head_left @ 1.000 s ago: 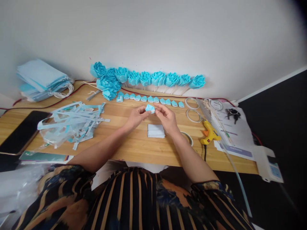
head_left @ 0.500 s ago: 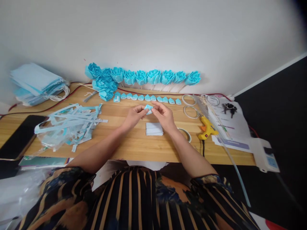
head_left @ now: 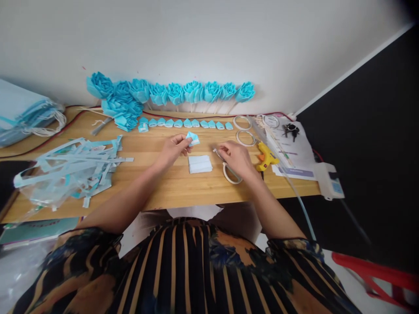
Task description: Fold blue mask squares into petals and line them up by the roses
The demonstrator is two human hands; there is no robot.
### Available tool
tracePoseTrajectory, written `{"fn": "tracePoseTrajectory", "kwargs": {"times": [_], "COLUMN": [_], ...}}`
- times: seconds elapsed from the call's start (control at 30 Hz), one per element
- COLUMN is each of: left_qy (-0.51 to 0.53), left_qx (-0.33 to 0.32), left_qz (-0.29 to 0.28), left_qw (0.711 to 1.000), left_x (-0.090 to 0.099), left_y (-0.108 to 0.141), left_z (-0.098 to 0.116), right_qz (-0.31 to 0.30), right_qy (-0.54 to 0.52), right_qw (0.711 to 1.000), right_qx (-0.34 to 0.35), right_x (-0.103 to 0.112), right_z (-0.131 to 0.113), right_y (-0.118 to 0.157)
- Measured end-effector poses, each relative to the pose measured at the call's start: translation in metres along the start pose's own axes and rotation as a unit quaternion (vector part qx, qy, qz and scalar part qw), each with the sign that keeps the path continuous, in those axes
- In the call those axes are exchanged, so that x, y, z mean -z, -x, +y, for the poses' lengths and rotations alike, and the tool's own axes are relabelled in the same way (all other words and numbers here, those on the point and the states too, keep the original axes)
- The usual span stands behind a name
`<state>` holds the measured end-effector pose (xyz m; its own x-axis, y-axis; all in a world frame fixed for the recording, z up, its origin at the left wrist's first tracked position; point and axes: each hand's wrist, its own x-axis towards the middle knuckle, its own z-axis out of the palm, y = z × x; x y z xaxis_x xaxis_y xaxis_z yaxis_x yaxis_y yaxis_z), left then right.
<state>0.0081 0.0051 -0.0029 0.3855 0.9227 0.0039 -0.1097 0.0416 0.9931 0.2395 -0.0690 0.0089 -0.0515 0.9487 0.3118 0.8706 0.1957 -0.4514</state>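
My left hand (head_left: 175, 150) is closed, pinching a small folded piece of light-blue mask fabric (head_left: 193, 138) with a white lower edge, held above the table. My right hand (head_left: 236, 158) is to the right of it, with its fingers bent together over a roll of tape (head_left: 231, 175). A short pale strip, seemingly the tape's loose end, shows at its fingertips; the exact grip is partly hidden. A stack of white rectangular pieces (head_left: 200, 164) lies on the table between my hands. Beyond it runs a row of folded blue pieces (head_left: 187, 123).
Blue fabric flowers (head_left: 175, 93) on sticks lean along the wall. Fabric scraps (head_left: 81, 170) lie at left, beside a mask stack (head_left: 26, 111) and a phone (head_left: 8, 185). At right are tape rolls (head_left: 245, 138), a yellow glue gun (head_left: 266, 158), papers (head_left: 303, 150) and keys (head_left: 291, 130).
My right hand has let go of the folded blue piece and moved right and down to the tape roll. My left hand keeps the piece. The camera view has shifted to the right.
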Motion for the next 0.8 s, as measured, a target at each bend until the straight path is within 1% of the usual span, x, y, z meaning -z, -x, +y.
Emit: {"fn": "tracePoseTrajectory", "kwargs": {"times": [0.1,0.23,0.33,0.53,0.63,0.8], "left_qy": [0.0,-0.007,-0.008,-0.002,-0.007,-0.023], "left_qx": [0.006,0.006,0.009,0.026,0.034,0.037], "left_qz": [-0.015,-0.003,0.001,-0.006,-0.015,-0.028], "left_qw": [1.0,1.0,1.0,1.0,0.999,0.999], "left_x": [-0.001,-0.001,-0.001,-0.002,-0.001,0.0], "left_y": [0.0,0.001,0.001,0.001,0.0,0.001], "left_z": [0.0,0.001,0.002,0.002,0.0,-0.001], "right_qz": [-0.019,-0.004,0.013,0.042,0.046,0.043], "right_qy": [0.086,0.159,0.179,0.16,0.128,0.059], "right_qw": [0.996,0.987,0.983,0.986,0.991,0.997], "right_qx": [0.023,0.024,0.026,0.015,0.014,-0.013], "right_x": [-0.01,-0.023,-0.031,-0.032,-0.032,-0.032], "right_z": [-0.001,-0.002,0.0,0.005,0.007,0.012], "right_y": [0.009,0.008,0.006,0.008,0.008,0.006]}}
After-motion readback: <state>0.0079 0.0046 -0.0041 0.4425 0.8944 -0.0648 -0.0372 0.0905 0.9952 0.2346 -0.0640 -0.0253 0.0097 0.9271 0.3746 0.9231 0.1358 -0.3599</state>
